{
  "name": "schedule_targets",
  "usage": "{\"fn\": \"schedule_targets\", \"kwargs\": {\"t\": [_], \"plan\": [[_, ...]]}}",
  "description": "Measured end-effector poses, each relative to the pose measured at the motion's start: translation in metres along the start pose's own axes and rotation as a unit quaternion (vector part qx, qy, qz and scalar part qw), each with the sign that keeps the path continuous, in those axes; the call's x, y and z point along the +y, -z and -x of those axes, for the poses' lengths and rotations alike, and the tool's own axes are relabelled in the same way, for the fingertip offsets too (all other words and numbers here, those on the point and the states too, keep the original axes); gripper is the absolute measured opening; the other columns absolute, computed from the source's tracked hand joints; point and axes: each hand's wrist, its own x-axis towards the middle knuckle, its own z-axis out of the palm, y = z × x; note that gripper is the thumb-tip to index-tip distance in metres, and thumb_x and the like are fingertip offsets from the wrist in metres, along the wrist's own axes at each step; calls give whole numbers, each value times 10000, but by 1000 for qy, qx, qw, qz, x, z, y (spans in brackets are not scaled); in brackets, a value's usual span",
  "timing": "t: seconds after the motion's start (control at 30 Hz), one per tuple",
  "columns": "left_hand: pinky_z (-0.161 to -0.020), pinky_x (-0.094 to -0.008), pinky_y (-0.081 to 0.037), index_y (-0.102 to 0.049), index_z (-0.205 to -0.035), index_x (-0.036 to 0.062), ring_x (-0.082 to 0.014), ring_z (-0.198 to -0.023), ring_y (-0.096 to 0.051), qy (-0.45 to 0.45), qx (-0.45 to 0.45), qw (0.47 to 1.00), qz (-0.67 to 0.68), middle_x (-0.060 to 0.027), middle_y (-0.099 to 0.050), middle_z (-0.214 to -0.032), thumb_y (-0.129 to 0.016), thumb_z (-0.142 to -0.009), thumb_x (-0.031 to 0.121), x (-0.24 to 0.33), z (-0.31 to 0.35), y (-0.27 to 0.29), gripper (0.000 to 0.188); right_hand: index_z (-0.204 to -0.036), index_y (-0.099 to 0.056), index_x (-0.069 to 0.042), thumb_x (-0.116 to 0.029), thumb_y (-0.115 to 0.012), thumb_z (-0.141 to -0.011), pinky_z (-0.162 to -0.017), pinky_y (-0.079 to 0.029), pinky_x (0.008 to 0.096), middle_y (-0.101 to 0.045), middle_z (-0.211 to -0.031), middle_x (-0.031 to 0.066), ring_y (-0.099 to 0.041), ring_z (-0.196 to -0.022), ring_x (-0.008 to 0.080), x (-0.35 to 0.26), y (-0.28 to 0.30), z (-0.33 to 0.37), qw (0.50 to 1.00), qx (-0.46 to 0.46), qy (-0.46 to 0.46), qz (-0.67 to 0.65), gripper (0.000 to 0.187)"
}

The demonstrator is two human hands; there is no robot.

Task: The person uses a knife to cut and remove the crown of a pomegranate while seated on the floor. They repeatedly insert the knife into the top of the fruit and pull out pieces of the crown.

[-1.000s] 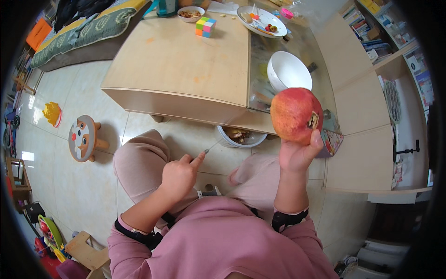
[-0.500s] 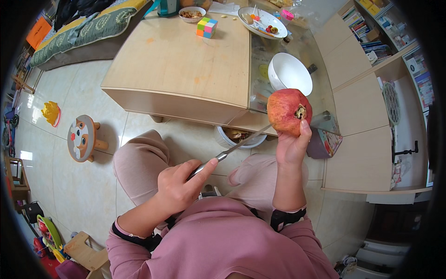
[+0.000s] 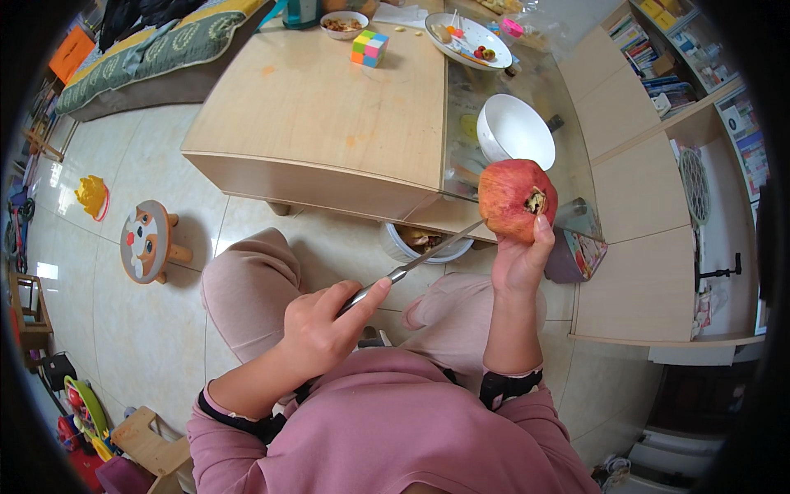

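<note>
A large red pomegranate (image 3: pixel 512 198) rests in my right hand (image 3: pixel 523 253), its dried crown turned toward my thumb. My fingers wrap beneath the fruit and are partly hidden by it. My left hand (image 3: pixel 322 323) is closed round the handle of a knife (image 3: pixel 415 262). The blade slants up to the right, and its tip meets the lower left side of the pomegranate; whether it has pierced the skin I cannot tell. Just beyond the fruit stands a white bowl (image 3: pixel 512 125) on the glass part of the table.
A wooden table (image 3: pixel 321 107) bears a colourful puzzle cube (image 3: pixel 369 49), a small bowl of food (image 3: pixel 343 25) and a white plate (image 3: pixel 451 51) with small fruits. Under its edge sits a waste bin (image 3: pixel 398 245). An animal-face stool (image 3: pixel 144 243) stands on the floor at left; cabinets (image 3: pixel 629 247) line the right.
The pomegranate, knife and both hands have shifted very slightly to the right in the picture, along with the surroundings. Both grips stay the same.
</note>
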Motion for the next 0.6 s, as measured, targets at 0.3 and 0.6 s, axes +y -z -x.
{"fn": "schedule_targets", "kwargs": {"t": [0.3,0.6], "plan": [[-504,-352,-511,-684,-1328,123,-221,-597,-626,67,-120,990,-15,-88,-640,-875,-667,-704,46,-10,21,-24,629,-1491,-443,-117,-512,-589,-907,-982,-538,464,-519,-1466,100,-562,-1301,282,1,-5,4,997,49,-55,-10,720],[-510,-373,-519,-694,-1315,154,-245,-604,-645,144,-97,985,-15,-83,-650,-861,-678,-783,58,-31,45,-48,541,-1433,-471,-148,-582,-548,-928,-820,-585,411,-565,-1386,92,-632,-1158,260,-21,-11,-2,992,28,-89,-81,671]]}}
